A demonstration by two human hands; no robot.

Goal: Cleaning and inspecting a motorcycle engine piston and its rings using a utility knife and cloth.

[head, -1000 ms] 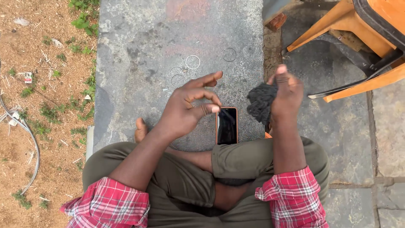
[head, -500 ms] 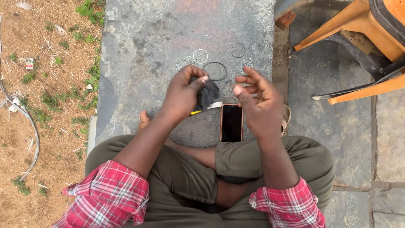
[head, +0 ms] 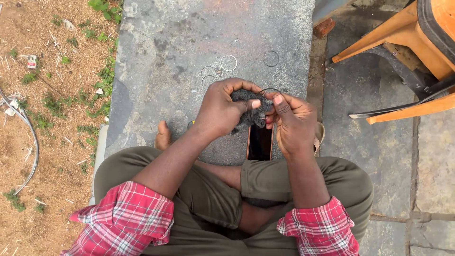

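I sit cross-legged on a grey stone slab (head: 156, 42). My left hand (head: 221, 111) grips a dark grey clump of yarn (head: 252, 112) held above my lap. Against the same clump, my right hand (head: 293, 122) pinches with thumb and forefinger, and a thin dark ring (head: 270, 90) shows just above its fingertips. A phone with an orange case (head: 259, 142) lies on the slab under my hands, partly hidden by them.
Three thin wire rings (head: 228, 62) (head: 271, 58) (head: 207, 76) lie on the slab beyond my hands. An orange plastic chair (head: 403, 28) stands at the upper right. Sandy ground with weeds and a cable (head: 28, 137) lies to the left.
The yarn clump passed from my right hand to my left, then both hands came together on it over the phone. The larger dark ring went from the slab up to my fingers.
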